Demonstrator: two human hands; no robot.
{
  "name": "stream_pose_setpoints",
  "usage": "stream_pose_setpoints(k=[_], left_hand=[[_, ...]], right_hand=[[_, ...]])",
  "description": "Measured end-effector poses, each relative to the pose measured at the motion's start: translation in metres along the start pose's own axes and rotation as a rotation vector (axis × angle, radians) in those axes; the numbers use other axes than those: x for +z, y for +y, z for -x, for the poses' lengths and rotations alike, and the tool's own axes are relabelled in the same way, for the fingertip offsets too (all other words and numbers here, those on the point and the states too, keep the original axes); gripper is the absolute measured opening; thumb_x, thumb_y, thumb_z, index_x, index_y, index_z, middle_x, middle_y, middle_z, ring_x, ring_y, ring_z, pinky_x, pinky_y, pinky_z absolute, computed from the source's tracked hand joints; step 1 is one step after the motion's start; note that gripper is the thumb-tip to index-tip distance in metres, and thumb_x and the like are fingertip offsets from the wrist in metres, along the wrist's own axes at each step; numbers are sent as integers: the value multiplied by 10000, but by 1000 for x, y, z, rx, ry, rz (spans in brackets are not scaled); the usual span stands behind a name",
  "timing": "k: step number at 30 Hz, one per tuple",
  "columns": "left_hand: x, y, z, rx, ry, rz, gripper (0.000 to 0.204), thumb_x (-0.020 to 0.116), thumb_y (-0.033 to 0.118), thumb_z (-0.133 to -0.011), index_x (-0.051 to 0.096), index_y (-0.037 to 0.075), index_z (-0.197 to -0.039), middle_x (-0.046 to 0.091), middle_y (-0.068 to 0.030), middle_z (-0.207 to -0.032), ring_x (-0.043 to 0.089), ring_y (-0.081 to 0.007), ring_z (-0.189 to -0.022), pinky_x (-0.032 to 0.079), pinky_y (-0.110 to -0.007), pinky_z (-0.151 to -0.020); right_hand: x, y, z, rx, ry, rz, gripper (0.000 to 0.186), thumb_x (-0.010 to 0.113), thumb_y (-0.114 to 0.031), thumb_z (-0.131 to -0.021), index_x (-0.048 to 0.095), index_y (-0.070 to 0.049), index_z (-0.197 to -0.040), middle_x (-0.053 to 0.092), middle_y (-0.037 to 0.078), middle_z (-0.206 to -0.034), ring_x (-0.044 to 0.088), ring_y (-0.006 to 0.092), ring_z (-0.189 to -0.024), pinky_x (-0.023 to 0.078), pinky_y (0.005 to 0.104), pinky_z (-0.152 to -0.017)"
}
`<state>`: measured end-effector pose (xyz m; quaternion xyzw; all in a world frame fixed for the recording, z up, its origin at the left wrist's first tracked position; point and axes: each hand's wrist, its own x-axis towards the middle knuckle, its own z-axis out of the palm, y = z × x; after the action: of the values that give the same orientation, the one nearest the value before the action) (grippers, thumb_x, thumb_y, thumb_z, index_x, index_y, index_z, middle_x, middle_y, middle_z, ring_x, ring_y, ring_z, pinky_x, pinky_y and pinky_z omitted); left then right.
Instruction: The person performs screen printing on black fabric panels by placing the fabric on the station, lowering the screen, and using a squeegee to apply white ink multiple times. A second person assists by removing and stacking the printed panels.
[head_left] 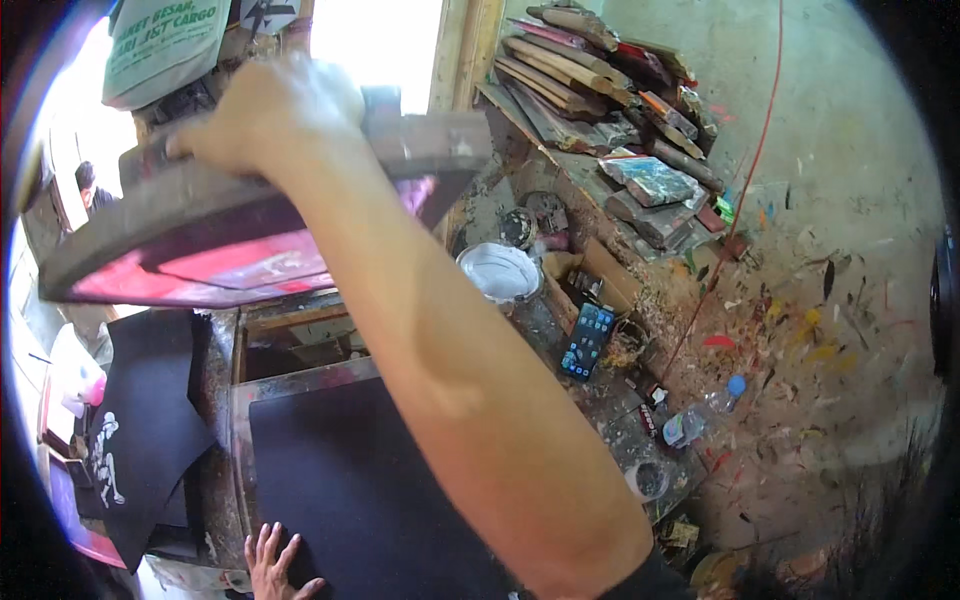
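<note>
My right hand (275, 115) reaches up and forward and grips the wooden edge of a screen printing frame (420, 140). The frame is raised and tilted, its pink and red mesh facing down. Beneath it a black sheet (350, 470) lies flat on the printing board; my right forearm covers part of it. My left hand (275, 565) rests with fingers spread at the near left edge of that sheet. To its left hang black pieces (150, 400), one bearing a white printed figure (106, 458).
Right of the board stand a white paint tub (500, 272), a phone (588, 342) leaning by a cardboard box (605, 275), and a plastic bottle (705, 412). Stacked wooden pieces (570, 75) fill a ledge at the back. The right wall is paint-spattered. A person (90, 188) appears far left.
</note>
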<state>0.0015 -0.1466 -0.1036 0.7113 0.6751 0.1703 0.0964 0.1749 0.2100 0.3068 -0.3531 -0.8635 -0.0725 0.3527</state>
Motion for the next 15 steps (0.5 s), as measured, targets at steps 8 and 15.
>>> stream_pose_setpoints(k=[8,15], left_hand=[[-75,96,-46,-299,810,1139,732,618,266,-1047,189,41,-1597,505,-215,-1433,682,-321,-1101,639,-403,-835],[25,85,13,-704,423,1781,285,584,74,-1048,404,-106,-1177,602,-246,-1242,692,-366,-1100,603,-538,-993]], right_hand=[[42,-53,219,-97,109,-121,583,677,-643,-866,734,-66,-923,736,101,-862,703,267,-798,359,551,-1080],[126,-27,330,-96,-724,-101,255,604,-77,-837,671,-144,-1074,756,140,-852,756,309,-777,552,479,-768]])
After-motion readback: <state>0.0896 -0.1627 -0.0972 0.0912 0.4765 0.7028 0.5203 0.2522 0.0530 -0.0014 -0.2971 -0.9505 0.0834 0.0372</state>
